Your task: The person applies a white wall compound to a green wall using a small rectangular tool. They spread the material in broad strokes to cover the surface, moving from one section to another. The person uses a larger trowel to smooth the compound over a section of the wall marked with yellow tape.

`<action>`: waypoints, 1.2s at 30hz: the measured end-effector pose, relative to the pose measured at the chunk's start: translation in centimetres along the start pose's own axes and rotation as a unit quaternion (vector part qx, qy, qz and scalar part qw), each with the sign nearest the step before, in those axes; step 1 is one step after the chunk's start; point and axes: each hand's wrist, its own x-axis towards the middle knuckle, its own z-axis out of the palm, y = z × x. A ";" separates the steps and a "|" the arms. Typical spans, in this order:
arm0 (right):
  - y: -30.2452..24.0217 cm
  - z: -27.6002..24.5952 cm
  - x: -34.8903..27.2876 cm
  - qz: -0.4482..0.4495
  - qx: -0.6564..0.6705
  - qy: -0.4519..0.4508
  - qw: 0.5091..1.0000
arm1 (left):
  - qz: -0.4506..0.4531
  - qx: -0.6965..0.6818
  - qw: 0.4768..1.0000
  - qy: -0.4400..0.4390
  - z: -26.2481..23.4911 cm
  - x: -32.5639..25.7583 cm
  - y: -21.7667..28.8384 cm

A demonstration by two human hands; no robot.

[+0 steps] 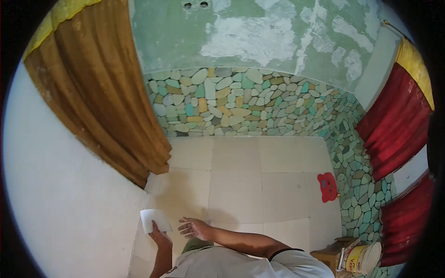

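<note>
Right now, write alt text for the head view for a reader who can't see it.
Seen from above, a person's left hand holds a white sheet while the right hand hovers open beside it over a pale tiled floor. A brown curtain hangs left, a pebble-patterned wall behind.

Left hand (pixel 160 237) holding white paper sheet (pixel 155 218), right hand (pixel 194 228) open beside it, tiled floor (pixel 241 185)
</note>
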 end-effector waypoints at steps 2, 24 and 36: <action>-4.3 -5.7 0.4 -0.046 0.008 0.037 0.998 | -0.007 0.011 1.000 -0.003 4.8 2.7 -3.1; -6.1 -57.3 -30.8 0.006 0.187 0.682 0.707 | 0.290 0.080 0.939 -0.164 81.1 31.5 -22.1; -46.9 -74.5 -36.1 -0.215 0.026 0.621 0.753 | 0.439 0.109 0.889 -0.070 107.4 38.4 -21.1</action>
